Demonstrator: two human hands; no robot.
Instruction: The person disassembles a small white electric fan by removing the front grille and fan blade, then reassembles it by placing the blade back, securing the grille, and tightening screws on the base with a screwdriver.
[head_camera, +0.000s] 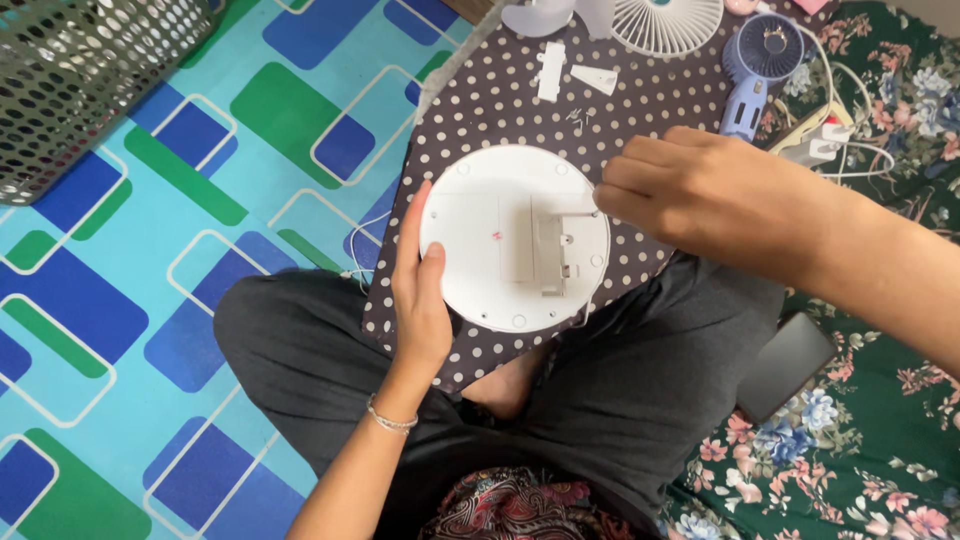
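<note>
We see the left hand cupping the near-left rim of a round white base that lies flat on a dotted board across the lap. The right hand has its grip narrowed, fingertips pinched at the base's open compartment; whether they hold anything we cannot tell. A lilac handheld fan lies beyond.

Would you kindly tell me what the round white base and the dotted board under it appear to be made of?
Round white base: likely moulded plastic, matte, with crisp ribs and screw holes. Dotted board: probably a stiff panel with a printed covering; unclear.
</note>
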